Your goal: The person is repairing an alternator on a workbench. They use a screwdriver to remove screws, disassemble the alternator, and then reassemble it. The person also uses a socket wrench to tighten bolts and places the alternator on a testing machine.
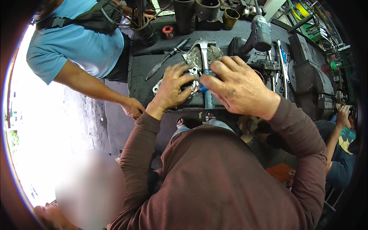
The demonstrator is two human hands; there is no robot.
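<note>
Crowding silver part: hammer; power drill nearby.

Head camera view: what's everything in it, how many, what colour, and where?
Workbench: one, dark grey, centre
Hammer: one, silver and blue, mid-bench
Shiny parts: count unclear, silver, by hammer
Cordless power tool: one, grey, bench right
Wrenches: several, silver, bench right
Spool: one, red, far edge
Can: one, yellowish, far edge
Other people: three, one blue-shirted, left and right
Smaller hardware: uncounted, mixed, far right
Left hand: one, brown sleeve, hammer's left
Right hand: one, brown sleeve, hammer's right
</note>
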